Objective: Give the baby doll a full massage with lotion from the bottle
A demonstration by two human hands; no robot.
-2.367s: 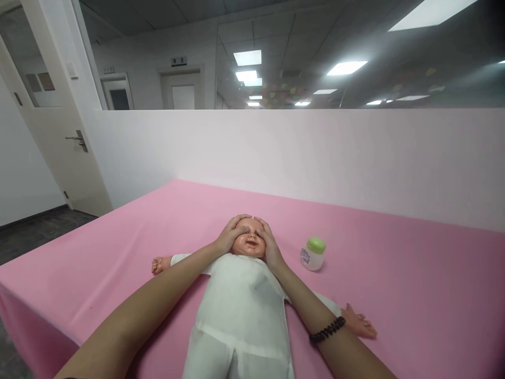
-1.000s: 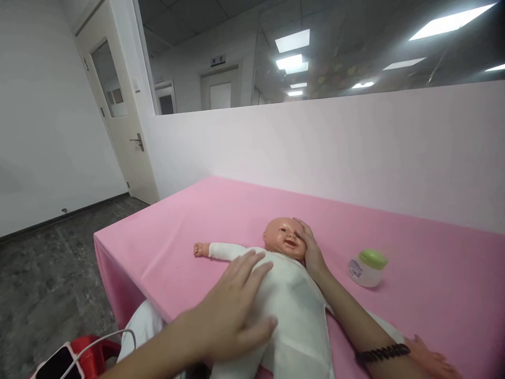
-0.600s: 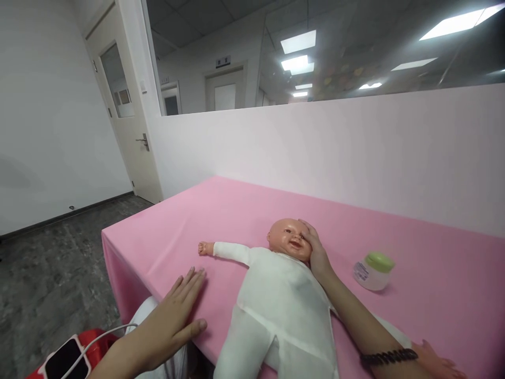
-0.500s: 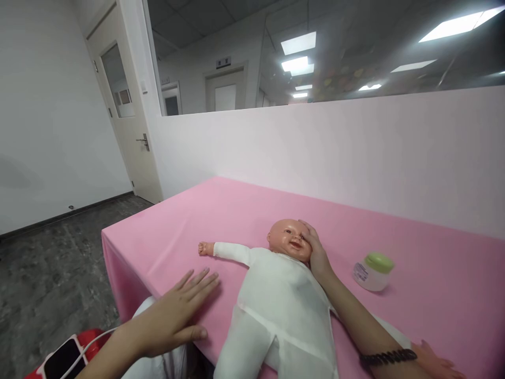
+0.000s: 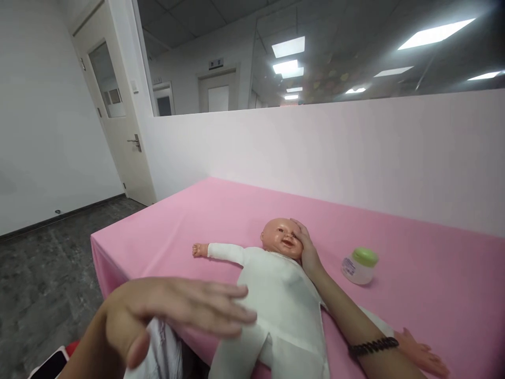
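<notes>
A baby doll (image 5: 278, 295) in a white suit lies on its back on the pink table (image 5: 414, 295). My right hand (image 5: 305, 247) rests against the side of the doll's head, fingers curved over its cheek and brow; a black coiled band sits on that wrist. My left hand (image 5: 173, 310) hovers close to the camera above the table's near edge, fingers stretched out flat and holding nothing, just left of the doll's legs. A small white jar with a green lid (image 5: 360, 266) stands to the right of the doll's head.
A white partition wall (image 5: 355, 152) runs behind the table, with glass above it. A white door (image 5: 114, 116) is at the left over grey floor. A phone with a white cable on something red (image 5: 51, 363) lies at the lower left.
My left hand left the doll's face, passed over its body to the table's left edge, and now lifts up near the camera. My right hand has stayed on the doll's head.
</notes>
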